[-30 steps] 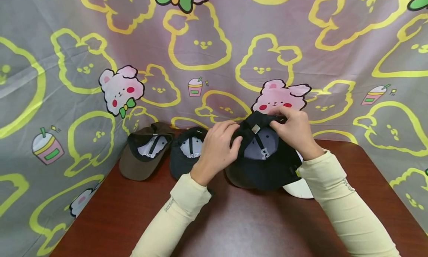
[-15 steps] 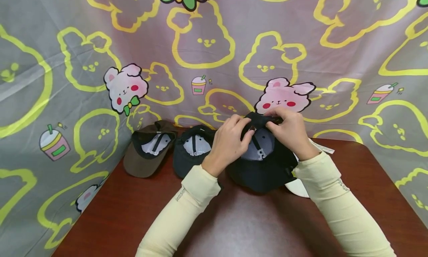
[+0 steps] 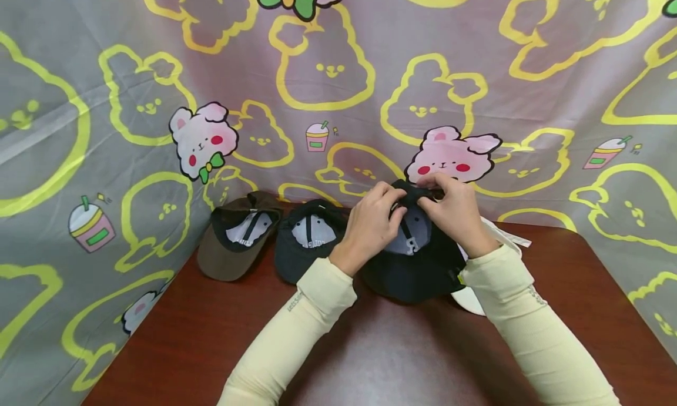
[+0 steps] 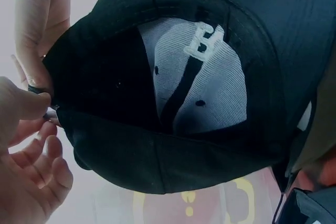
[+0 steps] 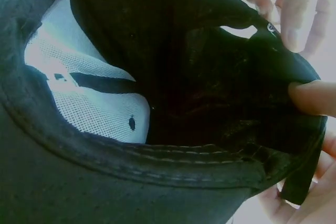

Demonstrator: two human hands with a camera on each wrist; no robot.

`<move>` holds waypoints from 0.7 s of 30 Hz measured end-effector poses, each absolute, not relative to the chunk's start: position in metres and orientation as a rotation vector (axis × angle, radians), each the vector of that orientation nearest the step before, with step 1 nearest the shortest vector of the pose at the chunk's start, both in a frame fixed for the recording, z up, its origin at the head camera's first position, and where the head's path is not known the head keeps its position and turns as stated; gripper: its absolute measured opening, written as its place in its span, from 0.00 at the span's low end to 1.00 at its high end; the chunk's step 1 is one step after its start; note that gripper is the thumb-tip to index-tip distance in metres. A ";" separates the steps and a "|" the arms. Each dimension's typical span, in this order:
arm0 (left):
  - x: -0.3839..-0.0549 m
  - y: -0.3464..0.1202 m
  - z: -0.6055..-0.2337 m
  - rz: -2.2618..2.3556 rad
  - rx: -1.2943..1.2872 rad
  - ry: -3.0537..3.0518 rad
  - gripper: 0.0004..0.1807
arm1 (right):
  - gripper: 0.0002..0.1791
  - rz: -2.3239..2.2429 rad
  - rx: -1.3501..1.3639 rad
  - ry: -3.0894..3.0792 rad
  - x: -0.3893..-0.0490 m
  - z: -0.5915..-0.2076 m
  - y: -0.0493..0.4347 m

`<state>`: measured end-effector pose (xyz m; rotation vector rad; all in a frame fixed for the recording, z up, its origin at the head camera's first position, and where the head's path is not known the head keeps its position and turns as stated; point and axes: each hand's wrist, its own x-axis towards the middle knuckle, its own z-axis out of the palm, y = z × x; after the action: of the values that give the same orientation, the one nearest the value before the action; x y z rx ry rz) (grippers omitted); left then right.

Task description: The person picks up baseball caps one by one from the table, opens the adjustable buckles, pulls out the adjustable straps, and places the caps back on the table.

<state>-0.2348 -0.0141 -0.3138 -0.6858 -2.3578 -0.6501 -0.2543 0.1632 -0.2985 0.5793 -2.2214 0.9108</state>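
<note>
Both hands are at the back of a black baseball cap (image 3: pixel 412 282), whose hollow faces up and brim lies nearest the person. Light mesh lining (image 4: pixel 220 82) with a letter stitched on it shows inside. My left hand (image 3: pixel 372 221) pinches the adjusting strap at the cap's rear edge, close to a small metal buckle (image 5: pixel 271 28). Thumb inside and fingers outside, my right hand (image 3: pixel 452 212) grips the rear band beside it. A loose strap end (image 5: pixel 299 182) hangs below the right hand's thumb in the right wrist view. The fingertips of the two hands are close together.
A brown cap (image 3: pixel 224 259) and a dark cap (image 3: pixel 290 259) lie hollow-side up on the left of the brown table (image 3: pixel 174 335). A white cap (image 3: pixel 471 300) is partly hidden behind the black cap and right forearm. Printed cloth (image 3: pixel 338 53) stands behind.
My left hand has moved right, closer to the right hand. The cap's rear edges have come together, and the buckle seen earlier in the head view is now covered by fingers.
</note>
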 end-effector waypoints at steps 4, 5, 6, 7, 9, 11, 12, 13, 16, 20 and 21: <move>-0.237 -0.014 -0.316 -0.689 -0.696 -2.354 0.10 | 0.11 0.933 0.573 -2.228 -0.255 -0.301 0.164; -0.238 -0.014 -0.316 -0.711 -0.700 -2.350 0.09 | 0.13 0.943 0.568 -2.233 -0.256 -0.301 0.163; -0.239 -0.014 -0.316 -0.734 -0.706 -2.345 0.08 | 0.15 0.949 0.556 -2.240 -0.256 -0.302 0.163; -0.240 -0.014 -0.317 -0.759 -0.713 -2.341 0.07 | 0.18 0.960 0.542 -2.251 -0.257 -0.302 0.163; -0.242 -0.015 -0.317 -0.802 -0.728 -2.335 0.06 | 0.24 0.986 0.501 -2.276 -0.258 -0.303 0.163; -0.245 -0.015 -0.317 -0.842 -0.737 -2.331 0.05 | 0.32 1.005 0.443 -2.303 -0.259 -0.305 0.164; -0.246 -0.015 -0.317 -0.861 -0.738 -2.331 0.05 | 0.35 1.021 0.415 -2.313 -0.260 -0.306 0.164; -0.247 -0.015 -0.317 -0.884 -0.736 -2.332 0.05 | 0.39 1.047 0.395 -2.319 -0.260 -0.307 0.165; -0.251 -0.016 -0.318 -0.958 -0.730 -2.329 0.06 | 0.41 1.050 0.392 -2.328 -0.260 -0.311 0.165; -0.255 -0.016 -0.316 -1.027 -0.725 -2.330 0.07 | 0.25 0.968 0.533 -2.259 -0.261 -0.318 0.164; -0.255 -0.016 -0.316 -1.044 -0.719 -2.331 0.07 | 0.20 0.938 0.574 -2.235 -0.261 -0.319 0.163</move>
<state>-0.2553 -0.0164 -0.3158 -0.7190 -2.3308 -1.0436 -0.2606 0.1633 -0.3191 0.5745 -2.2350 0.9379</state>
